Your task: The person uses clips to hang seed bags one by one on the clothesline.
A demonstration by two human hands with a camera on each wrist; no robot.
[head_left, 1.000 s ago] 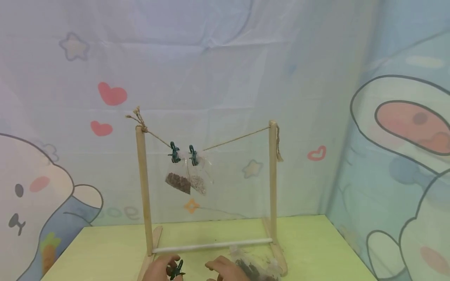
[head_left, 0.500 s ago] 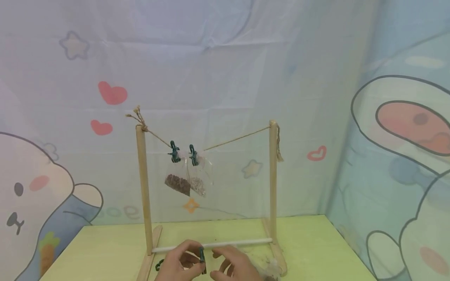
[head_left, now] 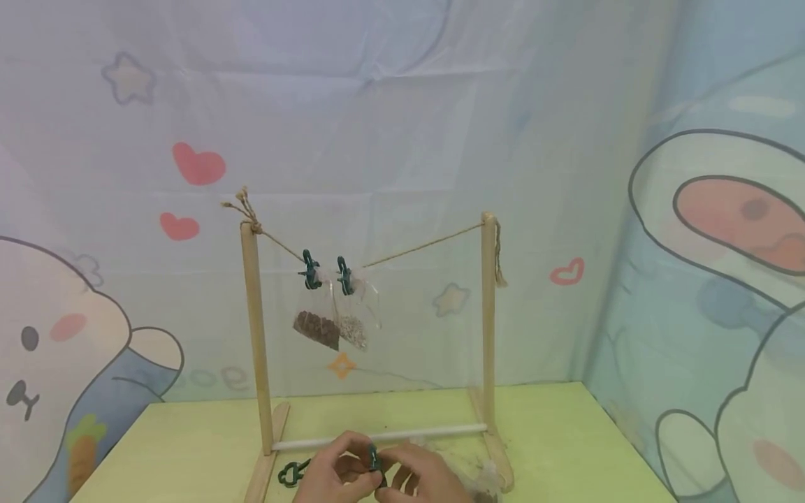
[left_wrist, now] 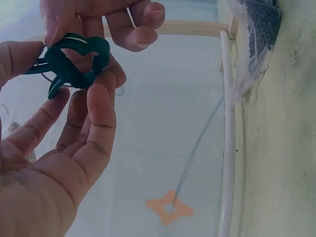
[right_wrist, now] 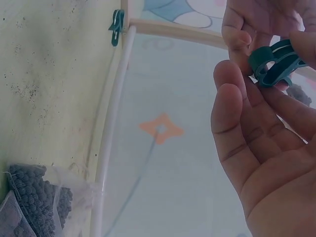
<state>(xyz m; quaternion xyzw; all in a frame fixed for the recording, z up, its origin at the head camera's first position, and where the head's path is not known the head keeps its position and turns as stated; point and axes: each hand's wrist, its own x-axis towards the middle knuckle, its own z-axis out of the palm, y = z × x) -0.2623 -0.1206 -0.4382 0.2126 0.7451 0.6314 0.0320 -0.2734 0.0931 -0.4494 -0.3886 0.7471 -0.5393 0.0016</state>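
Head view: left hand (head_left: 328, 476) and right hand (head_left: 430, 478) both pinch one green clip (head_left: 374, 458) over the bench (head_left: 201, 433); probably light, stiff, springy plastic, best gripped by its handle ends.

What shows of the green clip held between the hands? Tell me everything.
The green clip is dark green and looks like plastic, with rounded, curved jaws, an opening through its frame and two splayed handle ends. Both the left hand and the right hand hold it by the fingers, which hide parts of it. In the head view it stands roughly upright, slightly tilted, below the white crossbar. It grips nothing visible.
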